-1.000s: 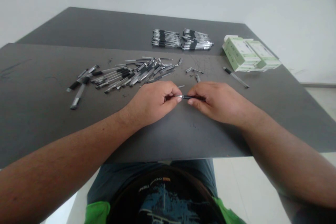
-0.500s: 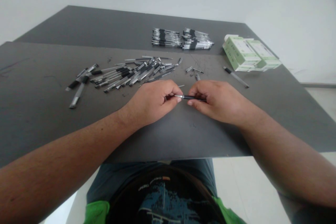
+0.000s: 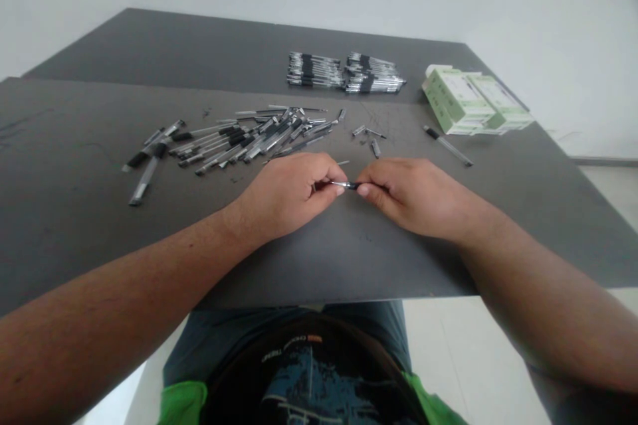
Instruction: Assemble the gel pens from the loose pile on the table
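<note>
Where left hand (image 3: pixel 292 194) pinches pen (image 3: pixel 351 185), it looks slim, silvery; where right hand (image 3: pixel 419 196) pinches, black; rest hidden.

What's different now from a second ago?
The right hand has closed its thumb and fingers further over the pen, hiding most of the dark part that showed between them before. Nothing was visibly let go. The left hand keeps its pinch on the pen's tip end; the pile and green boxes stayed put.
</note>
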The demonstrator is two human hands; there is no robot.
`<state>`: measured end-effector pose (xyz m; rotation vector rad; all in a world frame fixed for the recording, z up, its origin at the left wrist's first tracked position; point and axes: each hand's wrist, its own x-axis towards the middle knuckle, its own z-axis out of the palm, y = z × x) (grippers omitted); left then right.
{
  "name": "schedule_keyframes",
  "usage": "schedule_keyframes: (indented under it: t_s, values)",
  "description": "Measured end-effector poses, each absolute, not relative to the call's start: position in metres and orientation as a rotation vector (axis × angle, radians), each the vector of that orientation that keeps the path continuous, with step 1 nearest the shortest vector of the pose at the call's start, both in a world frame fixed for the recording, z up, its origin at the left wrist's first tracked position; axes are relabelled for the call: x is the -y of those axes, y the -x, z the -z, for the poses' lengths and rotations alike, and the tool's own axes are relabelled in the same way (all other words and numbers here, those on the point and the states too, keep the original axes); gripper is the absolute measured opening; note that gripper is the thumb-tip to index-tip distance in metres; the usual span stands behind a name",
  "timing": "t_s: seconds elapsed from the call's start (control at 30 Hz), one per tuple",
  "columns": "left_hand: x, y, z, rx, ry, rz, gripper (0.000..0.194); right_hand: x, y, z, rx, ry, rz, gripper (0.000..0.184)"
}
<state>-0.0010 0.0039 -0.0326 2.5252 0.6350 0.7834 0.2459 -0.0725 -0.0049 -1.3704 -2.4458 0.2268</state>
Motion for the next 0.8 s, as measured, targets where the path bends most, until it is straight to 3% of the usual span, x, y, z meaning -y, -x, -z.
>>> schedule_keyframes:
  t_s: [0.2, 0.4, 0.8]
  values:
    - [-0.0030, 0.0010, 0.0306, -0.647, -2.529, -0.788, 0.012, 0.0733, -0.2459, 0.0031, 2.373, 1.358, -0.212, 0.012]
    - [-0.0026, 0.0010, 0.0292, -0.642, -2.523, -0.764, 0.013, 0.0732, -0.2454, 0.0024, 2.439, 1.341, -0.220, 0.023]
    - [-0.0021, 0.0019, 0.0225, -0.821, -2.463, -0.781, 0.018, 0.0709, -0.2499, 0.0012, 2.346, 1.421, -0.166, 0.013]
